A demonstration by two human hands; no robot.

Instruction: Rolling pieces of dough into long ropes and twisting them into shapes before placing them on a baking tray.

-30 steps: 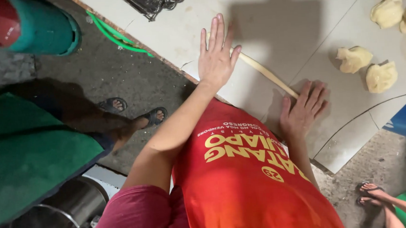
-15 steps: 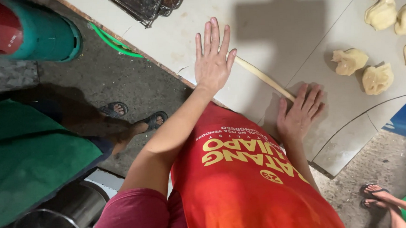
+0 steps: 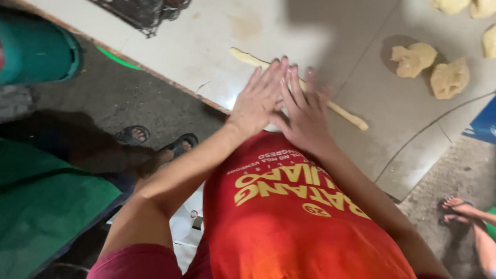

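Left hand: my grip is released, fingers flat and spread, palm pressing the dough rope.
Right hand: released too, flat on the rope, touching my left hand.
Dough rope: a thin strand lying slantwise near the table edge closest to me, both ends sticking out past my hands.
Dough lumps: farther in on the table, well apart from my hands.

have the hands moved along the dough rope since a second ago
Yes. The left hand and right hand were spread apart on the dough rope; now they meet side by side at its middle.
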